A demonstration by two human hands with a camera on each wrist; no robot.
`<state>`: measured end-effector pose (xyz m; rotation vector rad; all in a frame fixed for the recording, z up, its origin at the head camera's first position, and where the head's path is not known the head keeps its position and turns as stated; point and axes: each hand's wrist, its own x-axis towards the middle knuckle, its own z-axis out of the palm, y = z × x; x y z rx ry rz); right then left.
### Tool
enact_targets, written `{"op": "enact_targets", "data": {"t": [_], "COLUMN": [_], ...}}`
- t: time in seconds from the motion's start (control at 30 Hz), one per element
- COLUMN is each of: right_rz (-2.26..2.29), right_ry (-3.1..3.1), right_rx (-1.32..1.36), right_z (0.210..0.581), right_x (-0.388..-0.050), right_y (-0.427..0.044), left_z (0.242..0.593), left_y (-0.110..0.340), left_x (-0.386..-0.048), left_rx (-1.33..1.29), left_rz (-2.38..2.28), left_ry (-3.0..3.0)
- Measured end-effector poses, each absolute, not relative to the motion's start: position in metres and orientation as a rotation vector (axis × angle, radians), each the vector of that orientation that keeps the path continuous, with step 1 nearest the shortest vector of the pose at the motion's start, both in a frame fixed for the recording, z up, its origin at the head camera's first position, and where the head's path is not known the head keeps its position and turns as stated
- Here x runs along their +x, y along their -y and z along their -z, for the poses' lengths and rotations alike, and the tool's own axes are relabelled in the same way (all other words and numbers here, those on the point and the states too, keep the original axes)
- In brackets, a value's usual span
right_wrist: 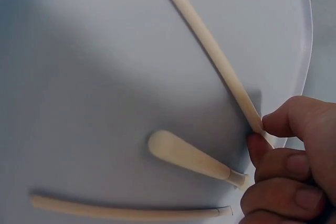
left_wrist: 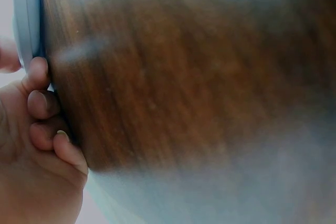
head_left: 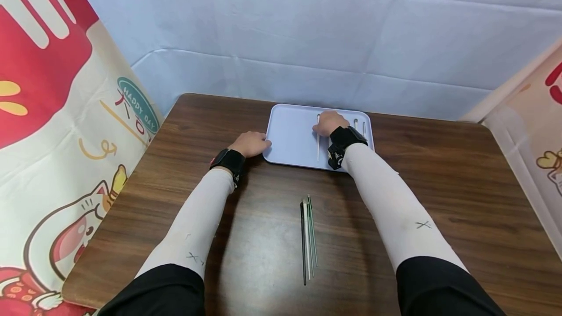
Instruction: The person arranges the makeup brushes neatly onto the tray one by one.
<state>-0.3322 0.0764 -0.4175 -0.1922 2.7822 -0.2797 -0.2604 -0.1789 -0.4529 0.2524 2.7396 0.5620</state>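
Note:
At the tray's left front corner, my left hand (head_left: 251, 144) grips the pale blue tray (head_left: 287, 133). In the left wrist view its thumb and curled fingers (left_wrist: 38, 72) meet at the tray's rim (left_wrist: 27, 19). My right hand (head_left: 330, 123) is over the tray's right half, pinching a slim wooden-handled tool (right_wrist: 215, 51) near one end between thumb and forefinger. That handle lies along the tray; the tool's other tip is hidden by the fingers. Beside it on the tray are a thicker wooden-handled tool (right_wrist: 186, 156) with a metal collar and another thin wooden-handled tool (right_wrist: 126, 212).
Several slim sticks or handles, black, white and green (head_left: 309, 238), lie side by side on the brown wooden table (head_left: 175, 218) in front of the tray. A pale sheet (head_left: 281, 28) hangs behind the table, and printed cloths (head_left: 88, 126) hang at both sides.

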Motion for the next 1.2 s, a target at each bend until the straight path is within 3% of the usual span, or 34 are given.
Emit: {"op": "enact_targets", "data": {"t": [0.57, 1.2], "right_rz": [0.291, 0.285], "right_ry": [-2.782, -2.767], "right_rx": [-0.223, -0.351], "right_z": [0.409, 0.384], "right_x": [-0.332, -0.301], "right_y": [-0.089, -0.103], "left_z": [0.452, 0.449], "left_y": [0.177, 0.177], "left_x": [-0.26, -0.257], "left_rx": [0.246, 0.267], "left_rz": [-0.532, -0.54], "left_ry": [-2.743, -2.747]}}
